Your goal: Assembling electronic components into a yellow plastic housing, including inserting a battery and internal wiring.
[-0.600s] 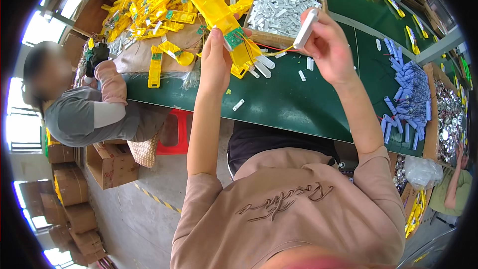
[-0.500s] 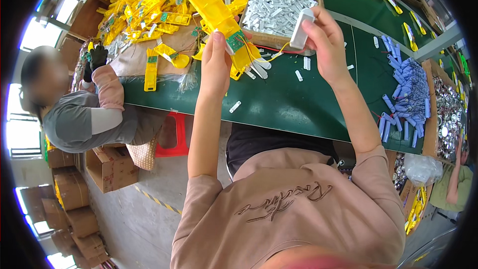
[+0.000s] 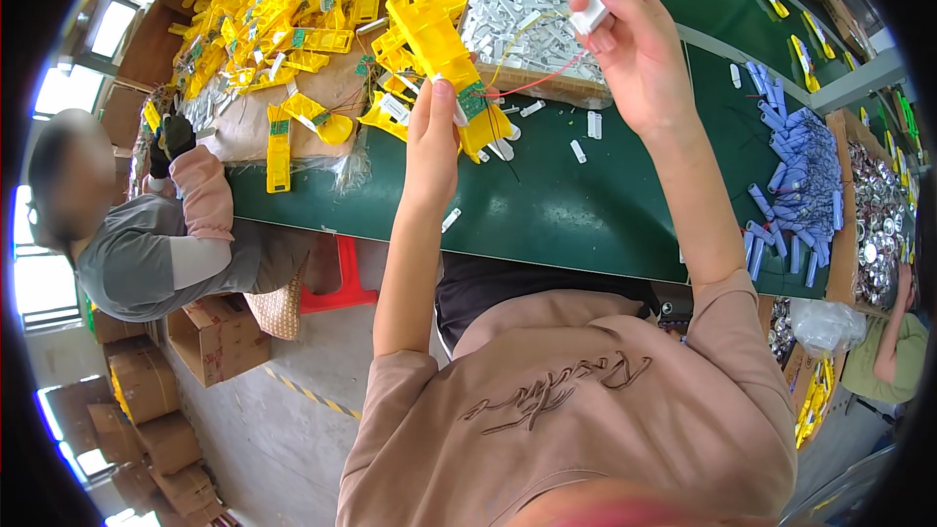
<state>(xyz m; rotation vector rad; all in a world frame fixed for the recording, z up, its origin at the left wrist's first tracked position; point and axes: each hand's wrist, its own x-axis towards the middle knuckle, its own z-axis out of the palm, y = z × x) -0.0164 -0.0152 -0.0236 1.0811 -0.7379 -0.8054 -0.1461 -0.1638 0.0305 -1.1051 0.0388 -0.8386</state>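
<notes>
From where I stand, the left hand [image 3: 431,137] grips a yellow casing [image 3: 427,24] above the green worktop [image 3: 586,205], fingers beside its circuit board [image 3: 472,101], while the right hand [image 3: 639,68] pinches a white piece [image 3: 600,3] near the box [image 3: 586,95] of white parts [image 3: 517,5], probably held apart to keep the red wire [image 3: 540,85] untangled. Raised script [image 3: 542,400] crosses the brown shirt [image 3: 605,449]; I spot no label on the casing

Dark cursive lettering [image 3: 540,402] — looping, slanted — across front of brown T-shirt [image 3: 595,449].
</notes>
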